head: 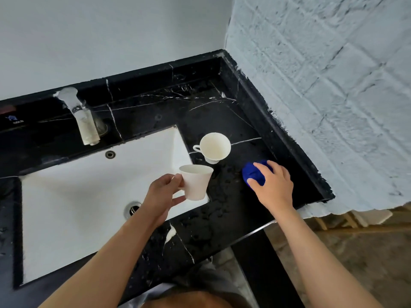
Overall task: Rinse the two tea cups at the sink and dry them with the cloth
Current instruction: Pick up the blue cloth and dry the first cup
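Note:
My left hand (163, 195) holds a white tea cup (196, 182) by its handle, upright, over the right edge of the white sink (66, 207). A second white tea cup (214, 146) stands on the black marble counter (222, 218) just behind it, handle to the left. My right hand (274, 185) rests on a bunched blue cloth (253, 173) lying on the counter to the right of both cups, fingers closed around it.
A pale faucet (82, 116) stands behind the sink, and no water can be seen running from it. The drain (132, 207) lies near my left wrist. Water drops cover the counter. A raised black backsplash (278, 121) and white brick wall (333, 85) bound the right side.

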